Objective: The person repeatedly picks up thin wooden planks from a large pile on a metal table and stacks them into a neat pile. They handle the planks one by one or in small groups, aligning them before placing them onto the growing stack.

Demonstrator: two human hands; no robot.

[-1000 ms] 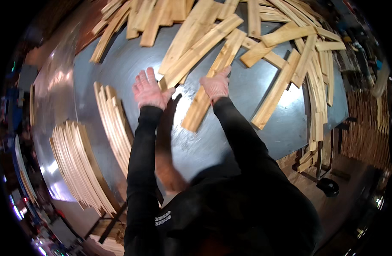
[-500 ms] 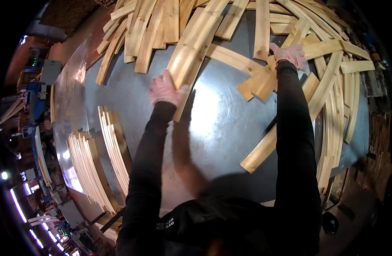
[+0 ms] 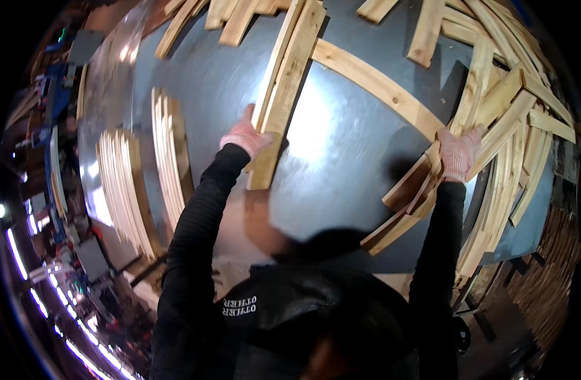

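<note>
Both hands wear pinkish-white work gloves. My left hand (image 3: pixel 246 136) is closed around the lower left side of long wooden boards (image 3: pixel 295 82); one stands tilted against another on the metal table. To the right, my right hand (image 3: pixel 460 154) grips the upper ends of several wooden boards (image 3: pixel 409 190), which fan apart, tilted, toward the near edge. A single long board (image 3: pixel 379 88) lies slantwise between the hands, its right end close to my right fingers. How far the right fingers reach under the boards is hidden.
Two rows of boards on edge, a wide stack (image 3: pixel 123 190) and a narrower stack (image 3: pixel 169 152), stand at the left. Loose boards (image 3: pixel 240 22) lie along the far side. A crisscrossed pile (image 3: pixel 506 158) covers the right side of the metal table (image 3: pixel 341 164).
My right hand has drawn several boards nearer and tilted them up. My left hand's boards have separated, one tipping up on edge. The view has shifted, with the far boards higher in it.
</note>
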